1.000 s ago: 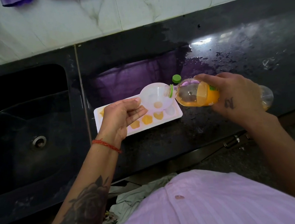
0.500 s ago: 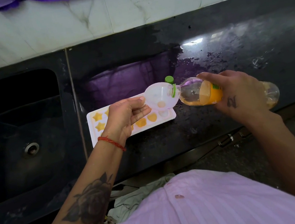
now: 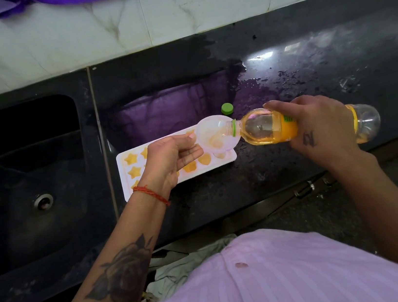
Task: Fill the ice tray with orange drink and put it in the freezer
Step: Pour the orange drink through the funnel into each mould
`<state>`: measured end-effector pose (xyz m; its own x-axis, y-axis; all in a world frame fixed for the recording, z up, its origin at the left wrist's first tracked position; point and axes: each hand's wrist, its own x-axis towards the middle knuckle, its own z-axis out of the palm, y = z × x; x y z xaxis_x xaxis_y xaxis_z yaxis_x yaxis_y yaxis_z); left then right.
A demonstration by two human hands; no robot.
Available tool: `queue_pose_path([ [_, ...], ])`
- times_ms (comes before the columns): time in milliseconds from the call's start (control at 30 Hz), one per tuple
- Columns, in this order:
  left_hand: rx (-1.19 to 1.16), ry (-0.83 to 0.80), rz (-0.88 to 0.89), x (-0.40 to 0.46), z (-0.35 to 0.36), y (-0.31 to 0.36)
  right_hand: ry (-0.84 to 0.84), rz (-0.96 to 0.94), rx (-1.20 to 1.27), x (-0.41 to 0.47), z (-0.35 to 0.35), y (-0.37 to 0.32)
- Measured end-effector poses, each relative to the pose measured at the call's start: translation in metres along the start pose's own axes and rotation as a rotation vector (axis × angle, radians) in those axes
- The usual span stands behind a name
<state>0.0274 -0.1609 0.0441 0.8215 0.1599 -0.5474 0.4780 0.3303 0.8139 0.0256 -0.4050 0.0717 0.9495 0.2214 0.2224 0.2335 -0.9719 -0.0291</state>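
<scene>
A white ice tray (image 3: 230, 159) is seen lying flat on the dark countertop (image 3: 225, 198) at the centre of the frame, just right of the sink (image 3: 31, 187). Its star and heart cells are filled with orange drink, except for the paler cells at its right end. A clear funnel (image 3: 213, 136) is held over that right end by the left hand (image 3: 171, 160), whose fingers are curled closed around the funnel's rim. A plastic bottle (image 3: 266, 128) of orange drink is gripped around its middle by the right hand (image 3: 317, 129), fingers wrapped fully about it, and is laid almost level with its mouth resting inside the funnel. A green cap (image 3: 227, 108) is seen on the counter just above the funnel, apart from the tray.

Compared with half a second ago, more of the tray's left end is uncovered, so that further star cells are shown beside the left wrist. The bottle is tipped slightly flatter, and the drink is spread further along its lower side. The cap, partly hidden by the funnel before, is now seen whole. The grips of both hands are unchanged.
</scene>
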Motion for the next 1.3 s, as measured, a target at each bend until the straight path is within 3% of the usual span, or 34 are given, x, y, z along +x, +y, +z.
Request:
queue_pose_path([
  [300,-0.046,0.0,-0.005,-0.001,-0.002,0.002,-0.033,0.034,0.119,0.0,0.0,-0.001],
  [567,-0.077,0.01,0.008,-0.004,-0.003,0.0,-0.088,0.084,0.381,0.009,0.008,0.002],
  [867,-0.137,0.105,0.043,-0.008,-0.008,0.0,-0.105,-0.014,0.746,0.047,0.02,0.005],
  [1067,-0.177,0.18,0.083,-0.013,-0.023,0.007,-0.121,-0.132,0.912,0.083,0.017,-0.018],
  [1300,-0.206,0.252,0.152,0.012,-0.051,0.033,-0.047,-0.133,1.087,0.135,0.01,-0.055],
])
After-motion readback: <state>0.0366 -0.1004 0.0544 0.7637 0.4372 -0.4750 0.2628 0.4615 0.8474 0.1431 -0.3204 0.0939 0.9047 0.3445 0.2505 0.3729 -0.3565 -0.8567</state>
